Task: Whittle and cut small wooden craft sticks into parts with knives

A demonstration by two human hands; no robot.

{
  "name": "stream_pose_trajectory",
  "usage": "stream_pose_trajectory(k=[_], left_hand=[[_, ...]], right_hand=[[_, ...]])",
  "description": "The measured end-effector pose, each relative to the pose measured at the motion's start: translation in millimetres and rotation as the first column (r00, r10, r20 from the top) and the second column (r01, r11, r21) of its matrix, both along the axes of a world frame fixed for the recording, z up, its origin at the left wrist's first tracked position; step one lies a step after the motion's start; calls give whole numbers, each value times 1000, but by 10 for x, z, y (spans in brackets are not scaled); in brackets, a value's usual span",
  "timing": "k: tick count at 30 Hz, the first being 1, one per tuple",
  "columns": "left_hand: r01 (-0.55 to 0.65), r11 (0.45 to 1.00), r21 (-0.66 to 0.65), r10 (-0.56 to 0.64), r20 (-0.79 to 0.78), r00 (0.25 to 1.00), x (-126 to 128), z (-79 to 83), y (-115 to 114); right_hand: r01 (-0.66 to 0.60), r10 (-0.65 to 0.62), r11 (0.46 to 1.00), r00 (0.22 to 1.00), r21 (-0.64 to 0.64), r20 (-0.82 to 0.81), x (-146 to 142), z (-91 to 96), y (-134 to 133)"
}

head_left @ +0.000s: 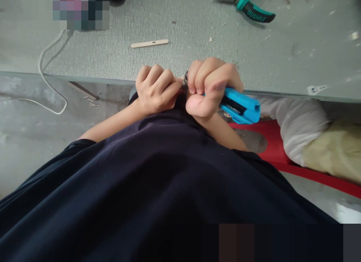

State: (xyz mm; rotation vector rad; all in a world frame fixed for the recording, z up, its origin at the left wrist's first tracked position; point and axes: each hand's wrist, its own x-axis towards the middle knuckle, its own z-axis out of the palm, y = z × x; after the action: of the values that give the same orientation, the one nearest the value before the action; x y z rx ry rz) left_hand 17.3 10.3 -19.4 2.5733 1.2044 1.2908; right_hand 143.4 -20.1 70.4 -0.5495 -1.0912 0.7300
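- Pliers (255, 14), far R of table: grip reads "OUSHIKE".
- Label (317, 90) on table edge, R: blue mark, rest illegible.
- R hand (213, 87): fist clamped round blue cutter (241, 106), butt end pointing R; fist hides most of it.
- L hand (156, 89): fingertips pinching pale bit (181, 79), mostly hidden; just beside R hand, contact unclear.
- Stick (149, 43) w/ dark mark mid-length, on table beyond L hand.
- Cable (41, 59) hangs over edge, L.
- Table (107, 51): grey-green, textured, crumbs.
- Below: grey floor (31, 138), red stool (275, 141) R.
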Motion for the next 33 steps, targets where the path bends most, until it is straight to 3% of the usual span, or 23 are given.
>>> stream_pose_trajectory(k=[3, 4, 6, 8, 11, 21, 25, 30, 33], left_hand=[[35, 999, -25, -35, 0, 999, -28, 10, 12], [38, 999, -18, -38, -2, 999, -31, 17, 10], [19, 999, 27, -19, -7, 1000, -26, 36, -4], [-18, 995, 95, 18, -6, 1000, -11, 59, -25], [-57, 985, 164, 59, -10, 998, 10, 97, -62], [-134, 982, 133, 146, -82, 986, 30, 222, -137], [-122, 988, 94, 130, -86, 988, 32, 225, -133], [-78, 995, 58, 82, -69, 994, 24, 203, -130], [-85, 991, 106, 93, -72, 993, 23, 188, -128]], right_hand=[[156, -104, 952, 974, 265, -201, -48, 5, 4], [196, -134, 941, 965, 277, -228, -45, 14, -2], [203, -163, 958, 967, 204, -196, 5, 20, -17], [92, -84, 991, 993, 95, -83, 92, -3, -25], [-22, 29, 995, 997, 102, -71, 181, -61, -12], [50, -7, 972, 983, 228, -186, 10, -29, 47], [3, 8, 994, 995, 106, -99, 34, -17, 13], [89, -53, 984, 974, 157, -220, -44, 44, -3], [84, -73, 995, 974, 45, -214, -40, 55, -7]])
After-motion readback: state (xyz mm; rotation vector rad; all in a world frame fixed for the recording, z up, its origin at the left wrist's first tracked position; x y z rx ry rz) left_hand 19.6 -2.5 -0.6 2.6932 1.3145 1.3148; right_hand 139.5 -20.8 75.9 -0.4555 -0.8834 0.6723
